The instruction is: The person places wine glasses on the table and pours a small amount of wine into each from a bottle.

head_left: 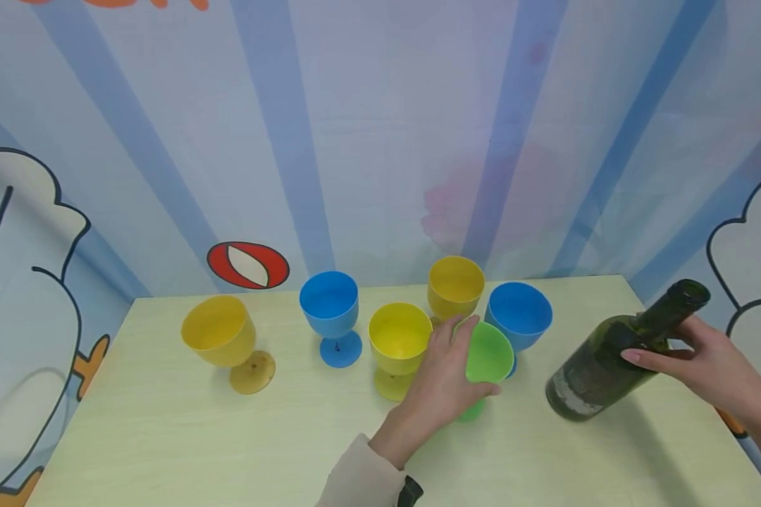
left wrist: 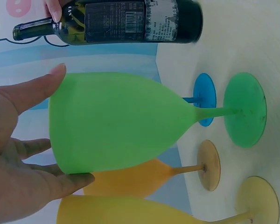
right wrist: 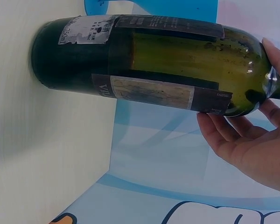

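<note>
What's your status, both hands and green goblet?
Left hand gripping green goblet at rim. Right hand holding bottle near neck. Green goblet upright. Blue goblet close behind it.

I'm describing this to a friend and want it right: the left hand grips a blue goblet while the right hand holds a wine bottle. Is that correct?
Not quite: the left hand grips a green goblet, not a blue one, as the left wrist view shows. The right hand does hold a wine bottle.
</note>
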The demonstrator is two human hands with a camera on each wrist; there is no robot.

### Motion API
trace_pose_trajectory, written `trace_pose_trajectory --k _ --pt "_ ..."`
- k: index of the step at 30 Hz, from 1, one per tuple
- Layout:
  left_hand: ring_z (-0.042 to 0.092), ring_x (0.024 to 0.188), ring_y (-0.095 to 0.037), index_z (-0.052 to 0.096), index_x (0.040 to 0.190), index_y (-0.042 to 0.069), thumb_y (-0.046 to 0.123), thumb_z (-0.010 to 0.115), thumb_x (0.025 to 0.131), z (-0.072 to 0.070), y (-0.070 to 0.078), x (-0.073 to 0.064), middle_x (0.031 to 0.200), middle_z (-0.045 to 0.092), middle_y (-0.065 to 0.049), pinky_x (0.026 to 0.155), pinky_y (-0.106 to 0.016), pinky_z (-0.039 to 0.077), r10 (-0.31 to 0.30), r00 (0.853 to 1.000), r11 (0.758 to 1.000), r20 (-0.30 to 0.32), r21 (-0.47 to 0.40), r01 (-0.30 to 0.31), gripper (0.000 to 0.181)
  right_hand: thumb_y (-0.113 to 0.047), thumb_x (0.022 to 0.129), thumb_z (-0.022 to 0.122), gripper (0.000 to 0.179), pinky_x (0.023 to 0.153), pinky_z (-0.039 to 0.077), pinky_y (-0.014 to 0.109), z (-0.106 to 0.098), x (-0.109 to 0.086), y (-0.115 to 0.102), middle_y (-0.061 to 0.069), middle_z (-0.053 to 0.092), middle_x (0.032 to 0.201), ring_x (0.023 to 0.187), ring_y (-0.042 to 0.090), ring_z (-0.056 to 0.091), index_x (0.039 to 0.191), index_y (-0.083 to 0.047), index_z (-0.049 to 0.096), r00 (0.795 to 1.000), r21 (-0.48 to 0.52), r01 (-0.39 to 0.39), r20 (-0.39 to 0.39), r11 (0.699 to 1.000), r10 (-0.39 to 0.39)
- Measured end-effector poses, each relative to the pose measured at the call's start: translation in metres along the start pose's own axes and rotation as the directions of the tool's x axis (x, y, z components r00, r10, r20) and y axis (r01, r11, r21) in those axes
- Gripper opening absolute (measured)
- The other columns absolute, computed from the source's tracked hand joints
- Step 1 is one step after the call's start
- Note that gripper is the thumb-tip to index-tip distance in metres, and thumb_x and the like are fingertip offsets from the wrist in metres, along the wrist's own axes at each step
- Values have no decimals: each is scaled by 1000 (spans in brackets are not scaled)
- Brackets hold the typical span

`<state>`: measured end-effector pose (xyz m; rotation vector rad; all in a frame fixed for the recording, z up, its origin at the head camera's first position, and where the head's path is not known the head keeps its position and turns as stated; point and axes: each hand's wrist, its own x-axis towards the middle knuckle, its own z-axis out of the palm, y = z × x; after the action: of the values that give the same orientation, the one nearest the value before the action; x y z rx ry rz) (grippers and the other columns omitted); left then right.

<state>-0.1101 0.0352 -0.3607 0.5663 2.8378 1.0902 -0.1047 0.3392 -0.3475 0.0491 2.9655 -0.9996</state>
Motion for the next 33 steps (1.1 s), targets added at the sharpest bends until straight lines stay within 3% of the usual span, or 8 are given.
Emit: trace_pose_trajectory --k 10,16,33 --pt "31 129 -28 24 143 10 33 78 70 5 -2 -1 145 26 -13 100 -42 35 -35 999 998 -12 -52 35 93 -33 86 63 68 74 43 62 0 1 0 36 39 118 102 57 41 129 9 32 1000 -5 6 4 1000 -6" --pt "30 130 -29 18 144 10 35 76 73 8 -4 -2 146 23 -15 100 -43 35 -27 1000 996 -7 -89 26 95 -32 86 63 66 75 41 62 0 0 0 36 39 118 103 56 40 128 9 33 1000 -5 15 -2 1000 -15" --pt "43 117 -24 23 143 12 30 79 70 13 -6 -1 135 34 -10 95 -37 41 2 997 991 -78 -134 -12 94 -32 86 63 67 76 41 62 1 0 2 35 40 116 102 53 41 129 8 31 1000 -9 21 -19 1000 -21"
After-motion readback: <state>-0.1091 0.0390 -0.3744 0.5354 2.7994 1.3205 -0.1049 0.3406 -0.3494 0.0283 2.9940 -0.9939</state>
